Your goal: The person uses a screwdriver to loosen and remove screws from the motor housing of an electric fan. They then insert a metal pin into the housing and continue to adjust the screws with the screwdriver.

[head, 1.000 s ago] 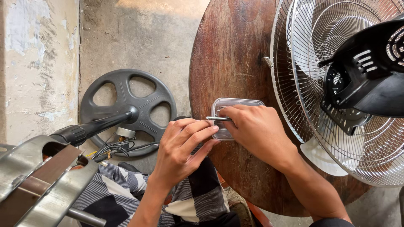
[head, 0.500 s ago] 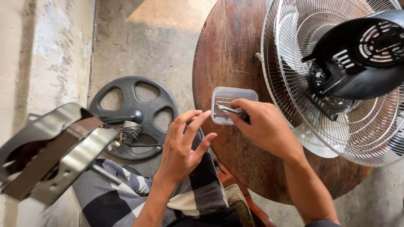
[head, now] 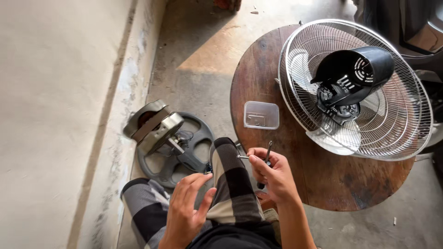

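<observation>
My right hand [head: 273,177] is closed on a dark screwdriver [head: 266,159] and pinches a small screw [head: 242,157] at the near edge of the round wooden table [head: 277,152]. My left hand [head: 187,207] hovers with fingers spread over my checkered trouser leg [head: 230,184], holding nothing. A clear plastic tray [head: 261,115] with small parts lies on the table beyond my right hand. A fan head with a wire grille [head: 392,120] and black motor housing [head: 353,76] lies face down on the table's right side.
A round dark fan base [head: 184,157] with its stand pole [head: 154,127] lies on the concrete floor to the left of the table. A pale wall [head: 55,115] runs along the left. A dark object [head: 415,27] sits at the top right.
Both hands have drawn back from the clear tray toward my body. My right hand now carries the screwdriver and a screw. The view has pulled back and shifted.
</observation>
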